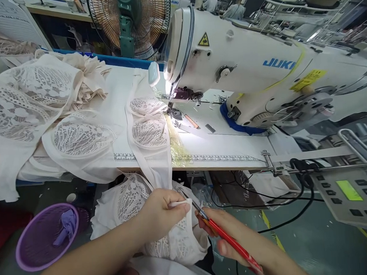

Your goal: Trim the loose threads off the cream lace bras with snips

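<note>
My left hand (pixel 162 213) is closed, pinching the edge of a white lace bra (pixel 150 139) between thumb and fingers. The bra runs from under the sewing machine's needle area, over the table's front edge, down to my lap. In my right hand (pixel 224 233) are red-handled scissors (pixel 233 242). Their metal blades point up and left, close beside the pinched fabric; whether they touch it I cannot tell. More white lace pieces (pixel 130 198) lie across my lap beneath both hands.
A white sewing machine (pixel 243 58) stands over the table (pixel 232 145). Piled lace bras (pixel 32 99) cover the left side. A fan (pixel 130 22) is behind. A purple basket (pixel 48 236) stands at lower left, a control panel (pixel 350 195) at right. An orange pencil-like stick (pixel 191 121) lies near the needle.
</note>
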A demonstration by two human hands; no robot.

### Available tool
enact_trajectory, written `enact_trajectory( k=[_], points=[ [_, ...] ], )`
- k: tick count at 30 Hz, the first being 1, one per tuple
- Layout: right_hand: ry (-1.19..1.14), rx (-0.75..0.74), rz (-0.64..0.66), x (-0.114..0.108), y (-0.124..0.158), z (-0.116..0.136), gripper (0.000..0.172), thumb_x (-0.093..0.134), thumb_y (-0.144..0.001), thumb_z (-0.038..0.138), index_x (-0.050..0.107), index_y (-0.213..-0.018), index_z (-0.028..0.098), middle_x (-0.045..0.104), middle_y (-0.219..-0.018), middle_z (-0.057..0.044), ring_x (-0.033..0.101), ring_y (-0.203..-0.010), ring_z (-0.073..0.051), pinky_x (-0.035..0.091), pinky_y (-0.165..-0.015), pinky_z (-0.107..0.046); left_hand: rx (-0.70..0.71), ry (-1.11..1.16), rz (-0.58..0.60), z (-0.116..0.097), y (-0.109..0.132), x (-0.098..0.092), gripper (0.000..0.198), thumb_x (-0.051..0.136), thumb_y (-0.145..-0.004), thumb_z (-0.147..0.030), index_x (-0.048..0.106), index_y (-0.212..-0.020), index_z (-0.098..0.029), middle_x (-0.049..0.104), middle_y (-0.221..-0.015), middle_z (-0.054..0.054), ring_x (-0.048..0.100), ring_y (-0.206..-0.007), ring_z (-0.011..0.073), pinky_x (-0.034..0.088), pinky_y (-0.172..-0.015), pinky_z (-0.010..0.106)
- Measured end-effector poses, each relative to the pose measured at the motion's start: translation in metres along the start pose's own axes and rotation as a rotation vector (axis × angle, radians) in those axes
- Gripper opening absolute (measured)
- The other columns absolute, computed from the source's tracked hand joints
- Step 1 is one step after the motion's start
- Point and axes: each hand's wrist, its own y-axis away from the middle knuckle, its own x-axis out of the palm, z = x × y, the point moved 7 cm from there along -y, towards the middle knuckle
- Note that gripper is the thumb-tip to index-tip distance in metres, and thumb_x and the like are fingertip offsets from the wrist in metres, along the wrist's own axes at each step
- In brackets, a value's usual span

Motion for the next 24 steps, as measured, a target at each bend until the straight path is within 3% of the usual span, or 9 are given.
enact_trajectory(
  k=[3,7,12,19,24],
  points=[
    [0.002,-0.004,0.082,0.006,0.002,-0.001,0.030,0.049,-0.081,0.043,0.029,-0.071,0.022,0.035,-0.066,0.004,0.029,-0.056,-0.011,0.027,-0.047,-0.024,-0.035,-0.010,-0.009,0.001,0.000,-0.001,0.030,0.051,-0.073,-0.038,0.042,-0.054,-0.018,0.029,-0.049,-0.005,0.026,-0.047,0.0090,0.019,-0.044,0.023],
    [0.010,0.024,0.058,0.002,0.003,-0.001,0.033,0.052,-0.078,0.041,0.025,-0.069,0.023,0.035,-0.065,0.004,0.030,-0.055,-0.011,0.027,-0.047,-0.024,-0.049,-0.022,-0.009,0.001,-0.001,-0.002,0.032,0.052,-0.073,-0.035,0.035,-0.050,-0.019,0.026,-0.048,-0.007,0.023,-0.046,0.0077,0.017,-0.043,0.023],
    [0.073,0.068,0.043,0.003,0.005,-0.001,0.037,0.058,-0.074,0.031,0.023,-0.067,0.023,0.034,-0.063,0.005,0.027,-0.056,-0.011,0.023,-0.047,-0.024,-0.053,-0.025,-0.011,0.000,-0.002,-0.003,0.030,0.051,-0.072,-0.032,0.037,-0.050,-0.019,0.027,-0.047,-0.007,0.023,-0.044,0.0072,0.017,-0.041,0.022],
    [-0.028,0.108,0.012,0.011,0.006,-0.013,0.048,0.049,-0.079,0.062,0.026,-0.066,0.022,0.034,-0.061,0.005,0.029,-0.054,-0.011,0.025,-0.046,-0.023,-0.056,-0.012,-0.014,0.001,-0.002,-0.003,0.030,0.054,-0.072,-0.032,0.040,-0.050,-0.018,0.030,-0.046,-0.007,0.025,-0.043,0.0068,0.018,-0.040,0.022],
    [-0.008,0.108,-0.077,0.014,0.006,-0.018,0.045,0.046,-0.082,0.057,0.029,-0.062,0.021,0.036,-0.059,0.005,0.032,-0.053,-0.011,0.028,-0.048,-0.023,-0.079,0.000,-0.014,0.002,-0.002,-0.003,0.030,0.054,-0.071,-0.033,0.038,-0.049,-0.019,0.028,-0.044,-0.007,0.023,-0.042,0.0064,0.017,-0.040,0.022]
  ],
)
